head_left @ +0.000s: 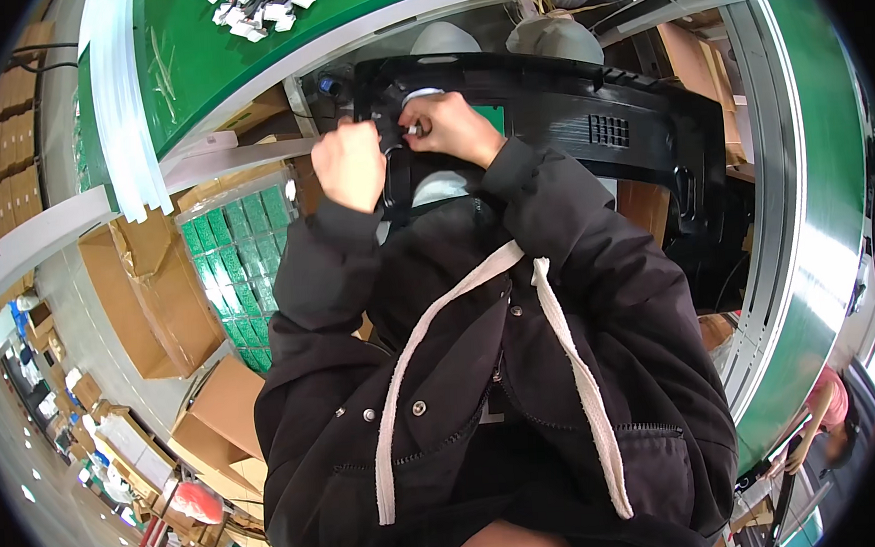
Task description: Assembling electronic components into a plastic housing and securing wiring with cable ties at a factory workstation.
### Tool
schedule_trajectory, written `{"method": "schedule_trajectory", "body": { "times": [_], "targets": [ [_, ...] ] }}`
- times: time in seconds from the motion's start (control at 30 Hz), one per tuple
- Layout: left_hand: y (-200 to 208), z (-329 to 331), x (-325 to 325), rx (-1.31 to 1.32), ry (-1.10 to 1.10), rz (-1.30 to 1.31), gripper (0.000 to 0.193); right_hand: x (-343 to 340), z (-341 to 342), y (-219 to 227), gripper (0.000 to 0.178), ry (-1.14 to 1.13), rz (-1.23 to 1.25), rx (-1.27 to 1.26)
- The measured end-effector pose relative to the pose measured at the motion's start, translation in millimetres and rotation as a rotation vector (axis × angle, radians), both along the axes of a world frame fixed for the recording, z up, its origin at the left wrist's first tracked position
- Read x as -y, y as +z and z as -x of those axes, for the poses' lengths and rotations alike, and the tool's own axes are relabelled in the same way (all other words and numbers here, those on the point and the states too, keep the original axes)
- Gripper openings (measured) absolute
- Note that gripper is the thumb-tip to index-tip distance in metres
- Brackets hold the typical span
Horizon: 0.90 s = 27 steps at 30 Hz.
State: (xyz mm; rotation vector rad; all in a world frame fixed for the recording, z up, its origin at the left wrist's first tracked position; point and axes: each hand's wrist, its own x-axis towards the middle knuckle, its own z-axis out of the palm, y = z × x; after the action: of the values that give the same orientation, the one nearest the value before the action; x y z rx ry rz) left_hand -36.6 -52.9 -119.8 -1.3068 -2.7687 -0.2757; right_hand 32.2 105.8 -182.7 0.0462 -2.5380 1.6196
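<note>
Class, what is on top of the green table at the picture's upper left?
On the table: dark cables with white ends, and long pale strips hanging over its edge. Whatever lies beneath them is covered and cannot be seen.

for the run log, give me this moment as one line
left hand: curled, at left end of black panel | right hand: pinching small pale piece
</note>
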Motion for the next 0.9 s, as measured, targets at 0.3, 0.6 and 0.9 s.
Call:
{"method": "schedule_trajectory", "body": {
  "times": [0.3, 0.6, 0.9],
  "targets": [
    [10.3, -41.1, -10.5, -0.295, 0.120, 0.237, 0.012, 7.1, -11.7, -2.4, 0.017, 0.123, -0.002, -0.008],
    [-19.4, -40.6, -7.9, -0.306, 0.017, 0.185, 0.015, 6.7, -10.0, -9.0, 0.016, 0.091, -0.050, -0.055],
    [-28.5, -35.6, -6.0, -0.313, -0.051, 0.171, 0.016, 5.6, -9.3, -12.3, 0.018, 0.069, -0.095, -0.156]
  ]
}}
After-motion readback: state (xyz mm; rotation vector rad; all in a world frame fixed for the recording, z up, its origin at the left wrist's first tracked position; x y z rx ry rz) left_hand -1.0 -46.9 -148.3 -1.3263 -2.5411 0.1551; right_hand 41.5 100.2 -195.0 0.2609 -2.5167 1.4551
